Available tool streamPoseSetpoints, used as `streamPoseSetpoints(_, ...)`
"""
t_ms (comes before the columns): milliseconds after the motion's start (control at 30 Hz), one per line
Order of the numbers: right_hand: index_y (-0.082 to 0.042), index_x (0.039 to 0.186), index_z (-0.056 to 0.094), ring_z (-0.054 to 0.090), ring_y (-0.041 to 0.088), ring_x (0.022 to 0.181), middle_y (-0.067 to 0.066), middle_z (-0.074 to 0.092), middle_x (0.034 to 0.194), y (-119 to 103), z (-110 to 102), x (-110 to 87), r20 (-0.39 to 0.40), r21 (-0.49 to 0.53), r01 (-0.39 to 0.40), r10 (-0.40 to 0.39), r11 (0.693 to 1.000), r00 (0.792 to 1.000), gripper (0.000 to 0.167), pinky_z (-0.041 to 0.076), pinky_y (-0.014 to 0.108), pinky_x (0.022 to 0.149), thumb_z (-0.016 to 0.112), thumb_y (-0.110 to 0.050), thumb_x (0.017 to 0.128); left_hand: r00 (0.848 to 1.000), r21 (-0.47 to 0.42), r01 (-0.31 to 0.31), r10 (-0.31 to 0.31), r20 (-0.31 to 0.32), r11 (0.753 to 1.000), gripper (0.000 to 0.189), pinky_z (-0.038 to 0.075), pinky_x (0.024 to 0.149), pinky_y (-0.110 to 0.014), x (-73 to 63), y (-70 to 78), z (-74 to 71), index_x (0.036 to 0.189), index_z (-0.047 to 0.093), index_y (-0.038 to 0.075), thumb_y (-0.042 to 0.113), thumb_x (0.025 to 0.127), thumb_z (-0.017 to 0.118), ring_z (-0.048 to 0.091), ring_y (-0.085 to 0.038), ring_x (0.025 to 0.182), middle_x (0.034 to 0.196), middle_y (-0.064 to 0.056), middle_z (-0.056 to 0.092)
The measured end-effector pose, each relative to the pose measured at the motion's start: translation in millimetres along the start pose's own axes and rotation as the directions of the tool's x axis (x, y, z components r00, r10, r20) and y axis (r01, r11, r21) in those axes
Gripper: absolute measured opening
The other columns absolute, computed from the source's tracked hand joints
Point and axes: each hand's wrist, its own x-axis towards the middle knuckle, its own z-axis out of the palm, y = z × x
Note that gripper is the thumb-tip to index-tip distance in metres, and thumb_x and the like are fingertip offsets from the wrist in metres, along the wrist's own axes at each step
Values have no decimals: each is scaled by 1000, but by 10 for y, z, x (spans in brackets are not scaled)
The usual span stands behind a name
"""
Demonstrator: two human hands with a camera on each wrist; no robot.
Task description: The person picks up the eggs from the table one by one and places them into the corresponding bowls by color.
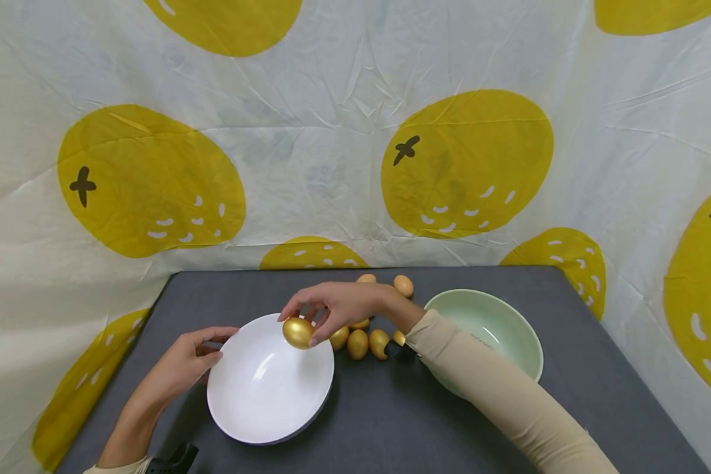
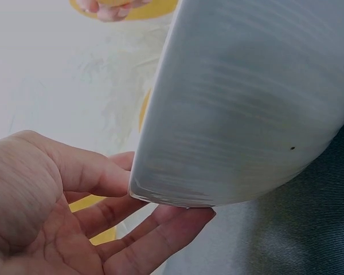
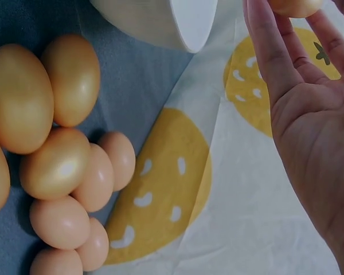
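A golden egg (image 1: pixel 298 333) is pinched between the thumb and fingers of my right hand (image 1: pixel 349 304), above the far right part of a white bowl (image 1: pixel 266 388). The bowl's inside shows no egg in the head view. My left hand (image 1: pixel 180 365) holds the bowl's left rim; in the left wrist view, the thumb and fingertips of the left hand (image 2: pixel 97 200) meet the edge of the white bowl (image 2: pixel 235 114). Several golden eggs (image 1: pixel 358 345) lie on the table between the bowls. In the right wrist view, smaller tan eggs (image 3: pixel 59 222) lie beside golden eggs (image 3: pixel 20 97).
On the right of the dark grey table (image 1: pixel 385 421) stands a pale green bowl (image 1: pixel 521 329), partly covered by my right sleeve (image 1: pixel 480 375). Behind the table hangs a white cloth (image 1: pixel 308 171) printed with large yellow fruit shapes.
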Motion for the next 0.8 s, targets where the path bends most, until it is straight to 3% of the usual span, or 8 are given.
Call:
streamPoseSetpoints(333,-11,135,56,64,18,113,0,59,130,60,126,76,29,-26,-31,31,999,999,49,56,34,96,74,-6,90,1000,-1,9,-9,4,1000,45,62,70,-42,-5,1,3,141,58,5,1,96,60,68,-26,96,136,-21,60)
streamPoseSetpoints(800,-10,134,57,62,14,114,1,60,133,84,273,179,67,-51,-55,59,997,996,50,55,28,94,74,0,88,1000,-5,-5,5,6,1000,45,62,69,-42,-13,11,4,141,58,5,1,96,60,68,-26,94,135,-21,59)
